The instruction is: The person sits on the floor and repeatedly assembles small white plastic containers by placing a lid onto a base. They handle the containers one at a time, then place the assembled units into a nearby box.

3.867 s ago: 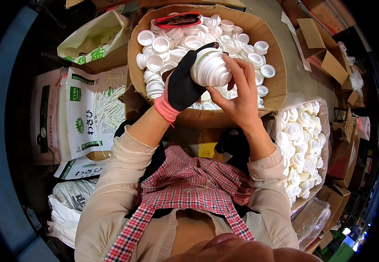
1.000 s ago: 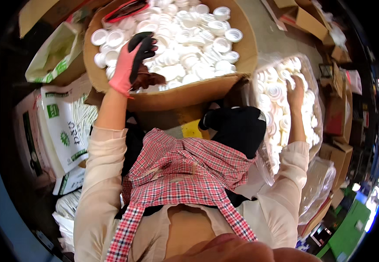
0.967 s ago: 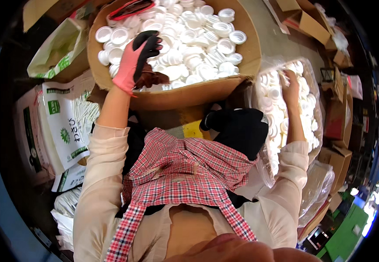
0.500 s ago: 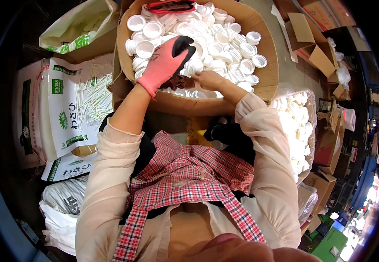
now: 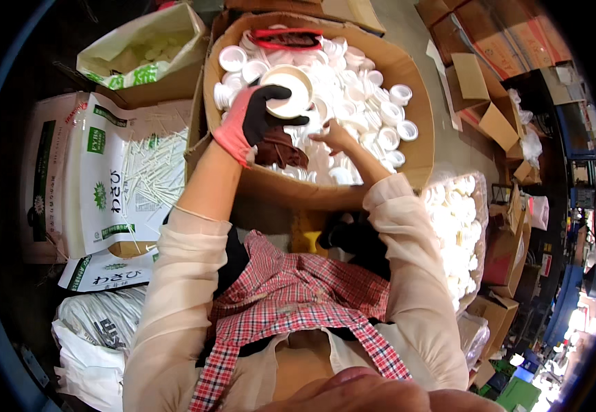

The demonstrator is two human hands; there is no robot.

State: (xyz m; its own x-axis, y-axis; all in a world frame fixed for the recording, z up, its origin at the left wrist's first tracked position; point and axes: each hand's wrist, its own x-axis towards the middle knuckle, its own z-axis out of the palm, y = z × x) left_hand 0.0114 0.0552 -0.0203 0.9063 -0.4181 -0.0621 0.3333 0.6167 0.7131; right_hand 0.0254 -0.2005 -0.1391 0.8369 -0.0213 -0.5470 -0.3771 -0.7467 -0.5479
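Over the big open carton [image 5: 305,196], heaped with loose white caps [image 5: 388,113]. Clamped in the gloved left hand [image 5: 258,115], the nearer one, with fingers closed about the rim of a round white cup [image 5: 295,85]; facing open side up, showing no long axis. Held beyond and leftward of the bare right hand [image 5: 340,139], near, not touching. With right fingers apart, holding nothing visible.

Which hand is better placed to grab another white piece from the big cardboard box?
The right hand, probably: it looks empty and is over the white pieces in the cardboard box, while the gloved left hand holds a round pale piece.
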